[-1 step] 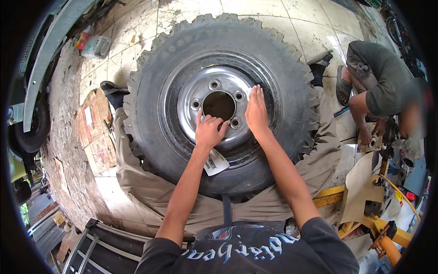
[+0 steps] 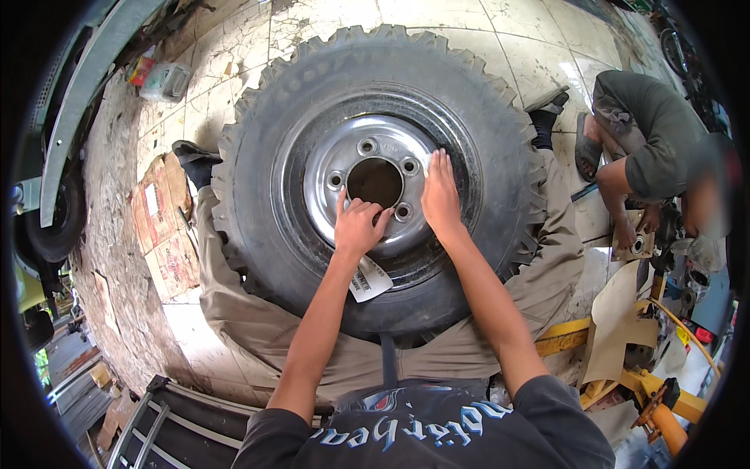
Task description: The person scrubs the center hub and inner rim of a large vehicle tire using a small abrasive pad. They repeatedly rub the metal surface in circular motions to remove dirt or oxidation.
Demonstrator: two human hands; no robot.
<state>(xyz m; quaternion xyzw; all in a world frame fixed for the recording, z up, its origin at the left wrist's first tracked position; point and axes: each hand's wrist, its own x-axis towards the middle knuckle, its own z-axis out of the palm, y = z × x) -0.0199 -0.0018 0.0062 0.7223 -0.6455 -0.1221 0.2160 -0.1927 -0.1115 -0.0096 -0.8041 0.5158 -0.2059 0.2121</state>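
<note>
A big knobby black tyre lies flat on the floor between my outstretched legs, mounted on a steel wheel rim. The rim's centre has a large round hole ringed by several bolt holes. My left hand rests on the near left of the rim's face, forefinger stretched toward a bolt hole and thumb spread to the right, other fingers bent. On the right side of the rim, my right hand lies with straight fingers along the raised edge. Neither hand grips anything. A white printed label shows beside my left wrist.
To the right, another person crouches, hands at a metal part. Yellow metal equipment stands at lower right. Flattened cardboard lies left, near a clear plastic container. A black rack with metal bars is at lower left.
</note>
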